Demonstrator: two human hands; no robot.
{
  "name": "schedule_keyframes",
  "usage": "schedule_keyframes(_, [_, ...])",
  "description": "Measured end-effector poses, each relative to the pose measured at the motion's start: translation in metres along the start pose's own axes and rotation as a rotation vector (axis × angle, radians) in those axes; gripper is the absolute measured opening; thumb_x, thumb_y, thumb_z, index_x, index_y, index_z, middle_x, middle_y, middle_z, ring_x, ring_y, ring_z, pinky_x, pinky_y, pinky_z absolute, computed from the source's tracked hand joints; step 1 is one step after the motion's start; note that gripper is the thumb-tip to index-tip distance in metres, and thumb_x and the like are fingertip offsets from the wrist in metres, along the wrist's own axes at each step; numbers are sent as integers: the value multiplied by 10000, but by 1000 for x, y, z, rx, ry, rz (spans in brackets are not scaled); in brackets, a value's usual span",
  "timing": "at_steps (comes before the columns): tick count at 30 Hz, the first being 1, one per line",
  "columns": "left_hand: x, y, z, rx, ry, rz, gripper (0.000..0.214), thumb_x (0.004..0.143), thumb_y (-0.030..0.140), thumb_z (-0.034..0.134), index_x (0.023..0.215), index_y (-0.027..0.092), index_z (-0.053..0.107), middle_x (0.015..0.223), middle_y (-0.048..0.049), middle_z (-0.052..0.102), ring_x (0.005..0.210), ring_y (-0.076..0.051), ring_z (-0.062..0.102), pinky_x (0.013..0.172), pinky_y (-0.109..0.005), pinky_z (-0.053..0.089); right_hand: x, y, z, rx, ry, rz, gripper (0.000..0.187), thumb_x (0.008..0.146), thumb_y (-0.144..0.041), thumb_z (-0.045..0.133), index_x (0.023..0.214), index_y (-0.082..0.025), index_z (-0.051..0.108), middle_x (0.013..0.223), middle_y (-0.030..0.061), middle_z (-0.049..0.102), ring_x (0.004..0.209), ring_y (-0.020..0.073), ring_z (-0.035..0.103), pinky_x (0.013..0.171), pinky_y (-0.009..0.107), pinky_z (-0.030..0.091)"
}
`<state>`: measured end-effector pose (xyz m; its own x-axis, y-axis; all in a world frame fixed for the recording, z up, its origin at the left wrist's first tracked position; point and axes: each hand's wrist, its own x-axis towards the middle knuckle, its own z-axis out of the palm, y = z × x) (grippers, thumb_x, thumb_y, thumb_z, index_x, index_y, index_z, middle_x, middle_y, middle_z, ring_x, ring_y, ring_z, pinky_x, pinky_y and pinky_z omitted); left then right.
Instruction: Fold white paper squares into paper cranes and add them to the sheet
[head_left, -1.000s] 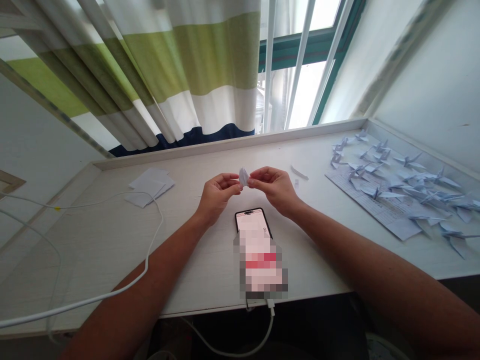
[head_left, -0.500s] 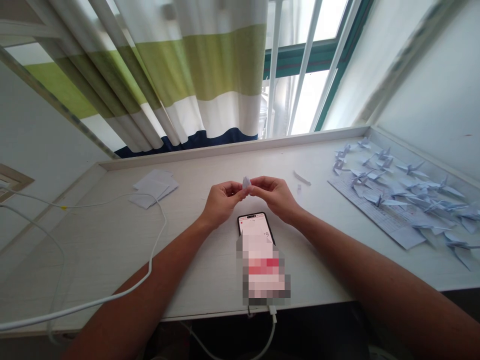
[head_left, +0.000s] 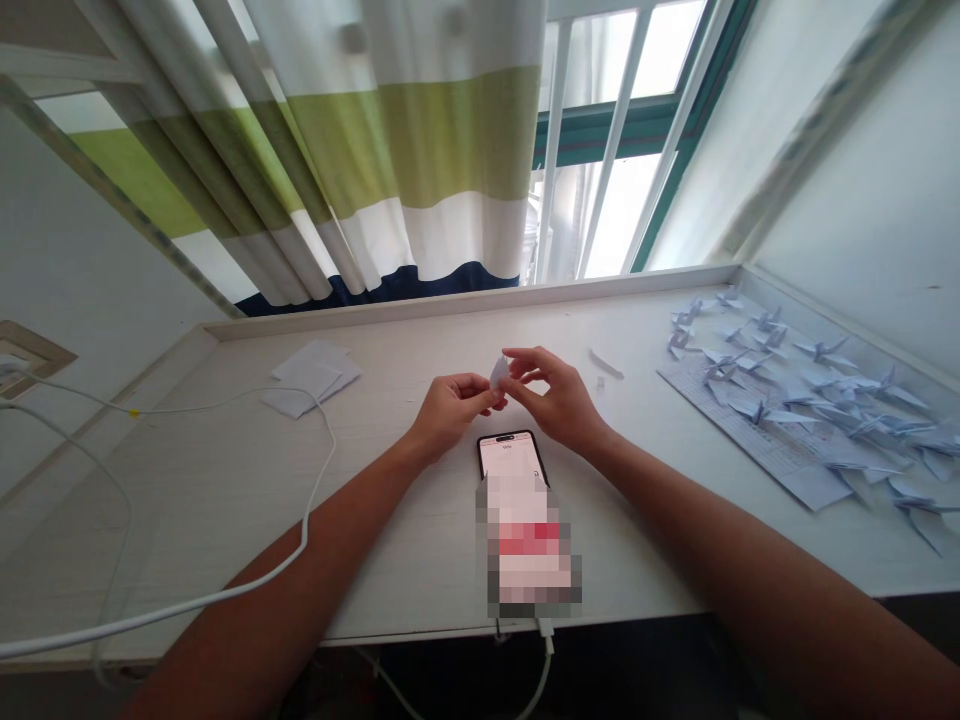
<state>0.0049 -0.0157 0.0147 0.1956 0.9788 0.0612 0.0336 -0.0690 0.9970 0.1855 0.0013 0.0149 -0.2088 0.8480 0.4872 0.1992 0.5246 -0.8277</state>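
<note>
A small folded piece of white paper (head_left: 499, 372) is held above the white table (head_left: 225, 500), just beyond a phone (head_left: 517, 500) lying screen up. My left hand (head_left: 450, 410) pinches the paper from the left with closed fingers. My right hand (head_left: 551, 395) pinches it from the right with thumb and forefinger, the other fingers loosely curled and partly raised.
Several folded paper cranes (head_left: 817, 395) lie on a printed sheet (head_left: 757, 440) at the right. A small stack of white paper squares (head_left: 313, 376) sits at the back left. A white cable (head_left: 300, 520) loops across the left side. Curtain (head_left: 390, 150) and window bars stand behind.
Both hands with the paper have dropped slightly in view as the camera tilted. The right hand's upper fingers have lifted and the paper has turned a little.
</note>
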Motion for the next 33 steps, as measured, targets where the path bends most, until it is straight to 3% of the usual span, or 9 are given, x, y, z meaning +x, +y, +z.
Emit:
schedule_keyframes(5, [-1,1,-1,4,-13,-13,332,741,453,810,816,135,749,769,-102,770,743,-211,711,662,-315,506,0,-2,-3,-404,5,-264,299,962,-300,616,1252,-250,672,1056,86,696,966,239,650,827,421,563])
schedule_keyframes(11, [0,1,-2,0,-10,-23,332,740,457,813,816,141,745,789,-106,776,768,-220,724,645,-306,515,1,-5,-5,-688,-12,-391,342,1002,-299,543,1323,-206,616,1130,129,701,1010,282,626,783,435,555])
schedule_keyframes(21, [-1,1,-1,-11,5,-80,365,746,488,802,808,133,744,796,-120,779,774,-237,735,653,-324,536,1,-10,-6,-881,-40,-522,260,998,-207,527,1234,-165,628,1199,154,692,1131,297,599,857,435,528])
schedule_keyframes(33, [-1,2,-2,-11,16,-112,397,737,515,806,814,132,734,819,-130,779,800,-247,744,667,-327,543,0,-9,-4,-733,26,-487,137,988,-170,524,1047,-187,646,1146,132,692,1085,271,605,862,423,526])
